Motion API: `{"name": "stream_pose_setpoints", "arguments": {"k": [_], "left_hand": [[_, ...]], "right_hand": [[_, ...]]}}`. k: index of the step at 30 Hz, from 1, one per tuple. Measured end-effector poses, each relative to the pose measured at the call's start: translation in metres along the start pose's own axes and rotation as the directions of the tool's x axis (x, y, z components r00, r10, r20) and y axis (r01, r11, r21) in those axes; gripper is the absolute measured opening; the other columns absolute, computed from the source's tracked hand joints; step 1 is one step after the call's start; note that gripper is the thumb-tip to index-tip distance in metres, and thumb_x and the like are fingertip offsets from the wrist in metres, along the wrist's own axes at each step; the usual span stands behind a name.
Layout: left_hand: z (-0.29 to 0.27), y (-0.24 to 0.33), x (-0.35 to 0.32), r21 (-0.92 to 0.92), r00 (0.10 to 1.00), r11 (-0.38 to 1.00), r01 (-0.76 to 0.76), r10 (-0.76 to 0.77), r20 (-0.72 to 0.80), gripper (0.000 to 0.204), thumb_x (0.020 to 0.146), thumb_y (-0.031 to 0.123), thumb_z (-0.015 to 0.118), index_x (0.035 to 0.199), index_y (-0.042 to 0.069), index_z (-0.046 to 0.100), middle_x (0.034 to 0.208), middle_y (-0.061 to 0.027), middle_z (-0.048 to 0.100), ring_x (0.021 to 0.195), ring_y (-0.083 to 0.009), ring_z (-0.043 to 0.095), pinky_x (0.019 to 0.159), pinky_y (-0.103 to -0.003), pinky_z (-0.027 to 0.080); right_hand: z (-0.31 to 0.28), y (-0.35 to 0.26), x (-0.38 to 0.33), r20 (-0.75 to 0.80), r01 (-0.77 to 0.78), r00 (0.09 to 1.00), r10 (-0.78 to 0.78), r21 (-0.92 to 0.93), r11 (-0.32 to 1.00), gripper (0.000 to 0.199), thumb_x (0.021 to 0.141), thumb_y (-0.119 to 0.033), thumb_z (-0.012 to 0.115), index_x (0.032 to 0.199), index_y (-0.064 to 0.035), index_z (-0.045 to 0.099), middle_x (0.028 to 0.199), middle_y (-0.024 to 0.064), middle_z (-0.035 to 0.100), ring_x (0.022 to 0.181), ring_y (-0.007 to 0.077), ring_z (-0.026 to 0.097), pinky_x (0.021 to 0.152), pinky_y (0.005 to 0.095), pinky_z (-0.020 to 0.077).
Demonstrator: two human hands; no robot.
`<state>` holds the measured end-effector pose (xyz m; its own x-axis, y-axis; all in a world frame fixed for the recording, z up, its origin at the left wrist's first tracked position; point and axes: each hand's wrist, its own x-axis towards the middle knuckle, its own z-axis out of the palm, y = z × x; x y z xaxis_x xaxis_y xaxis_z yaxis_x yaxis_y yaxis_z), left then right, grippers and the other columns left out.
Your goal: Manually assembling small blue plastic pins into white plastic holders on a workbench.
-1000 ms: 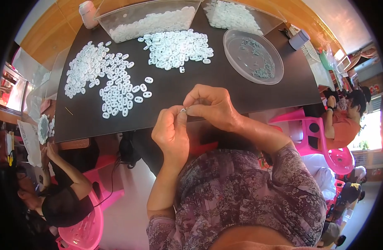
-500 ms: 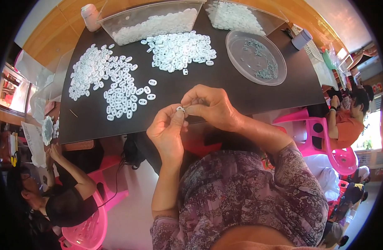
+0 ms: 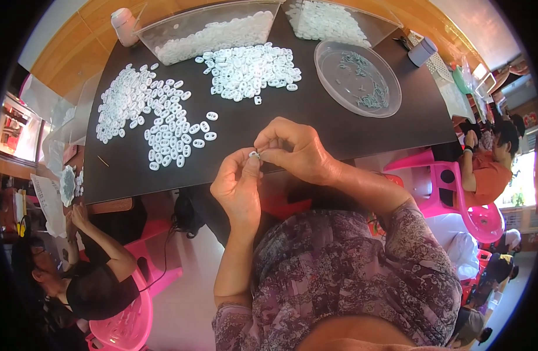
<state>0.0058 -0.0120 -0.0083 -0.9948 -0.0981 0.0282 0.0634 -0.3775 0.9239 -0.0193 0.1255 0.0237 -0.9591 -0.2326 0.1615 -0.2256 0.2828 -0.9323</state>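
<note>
My left hand (image 3: 238, 186) pinches a small white plastic piece (image 3: 254, 154) between thumb and fingers, just off the table's near edge. My right hand (image 3: 307, 153) meets it there, thumb and forefinger closed at the piece's side. Whatever those right fingertips hold is too small and covered to name. Beyond my hands, white oval two-holed pieces lie in a left pile (image 3: 126, 96), a looser spread (image 3: 171, 131) and a middle pile (image 3: 251, 70). To the right sits a round clear shallow tray (image 3: 330, 88) with thin grey-green bits (image 3: 371, 96) scattered in it.
Two clear bins (image 3: 158, 50) (image 3: 392, 24) of white pieces stand along the dark table's (image 3: 269, 114) far side. A white bottle (image 3: 124, 28) is at far left, a grey-lidded jar (image 3: 421, 52) at far right. Co-workers sit left (image 3: 99, 275) and right (image 3: 492, 169).
Both hands stay together at the same spot over the table edge. My left hand has shifted slightly right, and its thumb now covers more of the white piece.
</note>
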Motion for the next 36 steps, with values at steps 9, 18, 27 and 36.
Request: {"name": "stream_pose_setpoints", "arguments": {"k": [9,18,27,36], "left_hand": [[-0.004,-0.009,-0.002,0.237,0.985,0.956,-0.174,0.17,0.037,0.008,0.086,0.001,0.058,0.091,-0.005,0.061,0.077,-0.0008,0.058,0.063,-0.004,0.048,0.056,-0.016,0.038],[-0.004,-0.002,0.001,0.066,1.0,0.997,-0.026,0.027,-0.013,0.008,0.085,0.0,0.059,0.091,-0.005,0.062,0.078,-0.0023,0.06,0.063,-0.0055,0.051,0.057,-0.018,0.041],[-0.005,-0.003,0.002,-0.006,1.0,1.0,0.014,-0.014,-0.01,0.011,0.084,-0.001,0.06,0.094,-0.005,0.062,0.079,-0.004,0.061,0.061,-0.006,0.052,0.054,-0.017,0.043],[-0.006,-0.002,0.002,0.012,1.0,1.0,0.011,-0.011,-0.005,0.01,0.085,0.0,0.06,0.093,-0.004,0.062,0.078,-0.0037,0.061,0.062,-0.006,0.053,0.053,-0.017,0.043]], "right_hand": [[0.001,0.004,0.0,0.018,0.053,0.998,-0.053,-0.018,0.998,0.009,0.077,-0.002,0.065,0.086,-0.0009,0.061,0.076,0.0024,0.055,0.067,0.007,0.051,0.059,0.0227,0.0419],[0.005,0.003,0.0,0.015,0.005,1.0,-0.005,0.029,1.0,0.011,0.079,-0.004,0.064,0.09,-0.0005,0.063,0.081,0.0025,0.056,0.073,0.0069,0.052,0.064,0.0225,0.0429],[0.006,0.008,0.0,-0.012,0.053,0.999,-0.053,0.017,0.998,0.01,0.077,-0.004,0.064,0.084,0.0012,0.06,0.076,0.007,0.057,0.067,0.0129,0.056,0.06,0.0269,0.0454],[0.004,0.01,0.001,0.016,0.099,0.995,-0.097,-0.159,0.982,0.007,0.08,-0.003,0.061,0.086,0.0,0.061,0.084,0.005,0.058,0.076,0.0101,0.057,0.067,0.0245,0.0458]]}}
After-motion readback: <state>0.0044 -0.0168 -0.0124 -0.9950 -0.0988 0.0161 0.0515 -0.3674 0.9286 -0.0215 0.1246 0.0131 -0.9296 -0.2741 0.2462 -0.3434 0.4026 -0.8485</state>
